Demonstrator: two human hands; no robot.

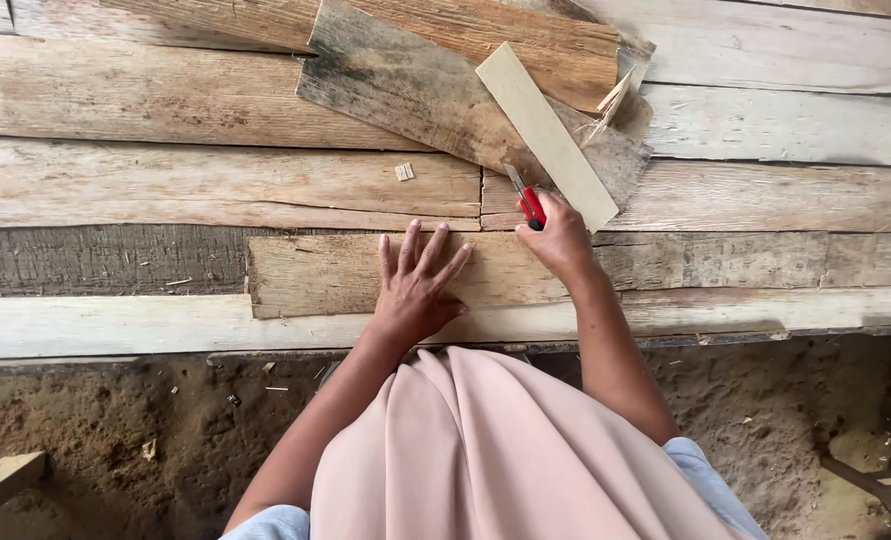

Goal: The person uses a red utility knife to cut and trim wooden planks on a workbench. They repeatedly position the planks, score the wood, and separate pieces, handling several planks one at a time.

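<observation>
My left hand [417,282] lies flat with fingers spread on a thin brownish wooden slat [310,272] that rests on the plank platform. My right hand [559,238] is closed around a red utility knife [527,200], its blade pointing away from me. The blade tip sits beside the near end of a pale, narrow wood strip [545,132]. That strip lies diagonally across a dark weathered board [415,95].
The platform is made of rough, weathered planks [165,185] running left to right. A small wood chip [403,171] lies on one. Below the front edge is bare dirt ground [145,430], with a wood piece [0,482] at lower left. Pink cloth [495,450] covers my lap.
</observation>
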